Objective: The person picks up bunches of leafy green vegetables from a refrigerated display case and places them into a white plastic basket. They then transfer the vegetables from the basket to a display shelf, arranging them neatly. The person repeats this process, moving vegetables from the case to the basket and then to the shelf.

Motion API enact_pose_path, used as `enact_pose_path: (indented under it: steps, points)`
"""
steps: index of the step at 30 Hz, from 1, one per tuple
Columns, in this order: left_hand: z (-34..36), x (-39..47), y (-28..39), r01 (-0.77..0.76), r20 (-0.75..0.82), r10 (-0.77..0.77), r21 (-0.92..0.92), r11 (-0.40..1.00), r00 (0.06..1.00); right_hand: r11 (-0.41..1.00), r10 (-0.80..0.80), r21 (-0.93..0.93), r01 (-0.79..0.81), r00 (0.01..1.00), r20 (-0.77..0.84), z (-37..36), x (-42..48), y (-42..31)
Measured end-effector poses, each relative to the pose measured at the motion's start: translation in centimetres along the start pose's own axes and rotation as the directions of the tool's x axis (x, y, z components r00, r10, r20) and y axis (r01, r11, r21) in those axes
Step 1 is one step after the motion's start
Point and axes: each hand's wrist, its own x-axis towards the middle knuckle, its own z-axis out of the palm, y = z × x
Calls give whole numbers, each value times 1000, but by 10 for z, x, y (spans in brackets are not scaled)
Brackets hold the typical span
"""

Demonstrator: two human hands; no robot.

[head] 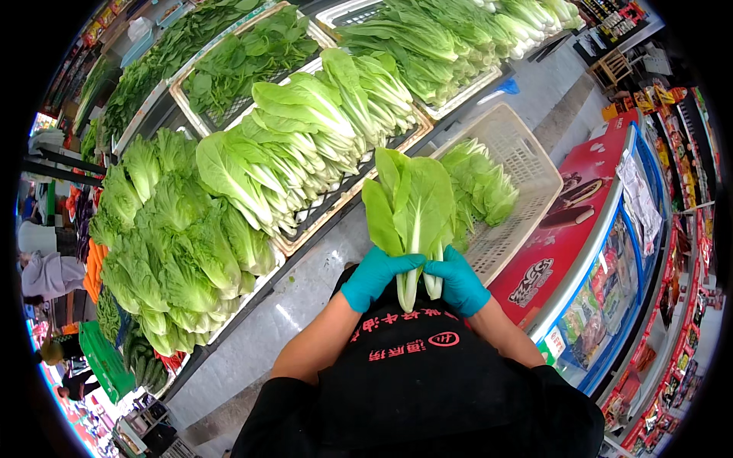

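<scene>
Upright before my chest is a bunch of leafy greens [421, 200], its broad leaves pointing away from me and its white stalks toward me. My left hand [372, 277], in a teal glove, grips the stalks from the left, and my right hand [461, 283], gloved alike, closes on them from the right. The two thumbs meet across the stalks. Similar greens [303, 120] lie in a row on a black mesh tray at the display's middle. Beyond the held bunch, heads of lettuce [487, 183] rest in a beige plastic basket [518, 235].
Piled lettuce [177, 229] covers the display's left part; romaine-like greens [412, 46] fill a tray at the far side. A red-sided chest freezer [564, 200] stands right of the basket. Cucumbers [143, 358] and a green crate [103, 358] are at lower left. People are in the background at far left.
</scene>
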Motion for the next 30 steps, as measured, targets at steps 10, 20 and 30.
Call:
enact_pose_path:
  steps: [10,20,30]
  points:
    - [-38,-39,4,-64,23,70,-217,974,997,966,-238,-129,225,967,-89,36,13,2]
    - [-45,-49,24,-282,157,397,-478,832,904,949,-278,-145,279,960,23,48,17,-8]
    - [-44,-33,26,-159,171,282,-514,843,944,910,-354,-208,359,933,59,56,9,-14]
